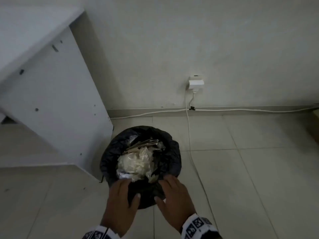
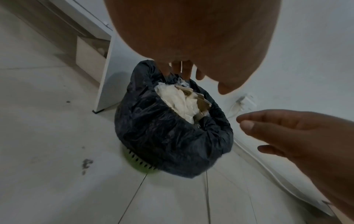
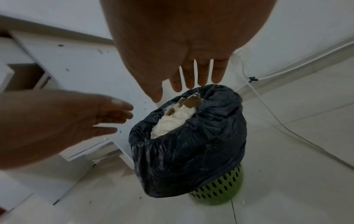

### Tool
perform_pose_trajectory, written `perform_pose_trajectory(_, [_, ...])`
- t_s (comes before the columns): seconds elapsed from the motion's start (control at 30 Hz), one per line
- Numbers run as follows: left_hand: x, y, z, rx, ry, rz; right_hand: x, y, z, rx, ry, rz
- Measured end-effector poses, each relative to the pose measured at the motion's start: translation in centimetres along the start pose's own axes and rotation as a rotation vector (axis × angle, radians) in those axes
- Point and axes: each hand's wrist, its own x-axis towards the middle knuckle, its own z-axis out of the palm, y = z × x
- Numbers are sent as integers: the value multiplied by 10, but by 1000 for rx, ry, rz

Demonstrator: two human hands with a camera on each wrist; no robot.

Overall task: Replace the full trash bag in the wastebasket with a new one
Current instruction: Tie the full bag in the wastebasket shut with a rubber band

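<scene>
A black trash bag (image 1: 170, 157) lines a green perforated wastebasket (image 3: 220, 191) on the tiled floor. The bag's mouth folds down over the rim, and crumpled white plastic (image 1: 136, 163) and cardboard scraps fill it to the top. My left hand (image 1: 124, 192) and right hand (image 1: 166, 188) hover side by side over the bag's near rim with fingers spread, holding nothing. In the wrist views both hands are a little above the bag (image 2: 172, 136), the right hand (image 2: 287, 136) to its right and the left hand (image 3: 76, 121) to its left.
A white desk side panel (image 1: 60, 100) stands right against the basket's left. A wall socket with a plug (image 1: 196, 82) sits behind, and its white cable (image 1: 189, 135) runs down across the floor to the right of the basket.
</scene>
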Motion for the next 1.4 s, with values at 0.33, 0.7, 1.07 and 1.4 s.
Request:
perform_pose_trajectory(0.33, [58, -75, 67, 292, 32, -36, 47, 16, 82, -209, 330, -186])
perform_pose_trajectory(0.7, [62, -94, 27, 254, -80, 59, 36, -7, 90, 44, 231, -186])
perform_pose_trajectory(1.07, [84, -64, 48, 122, 205, -68, 63, 53, 122, 1007, 786, 782])
perform_pose_trajectory(1.4, [83, -67, 56, 187, 238, -79, 63, 80, 82, 2034, 276, 488])
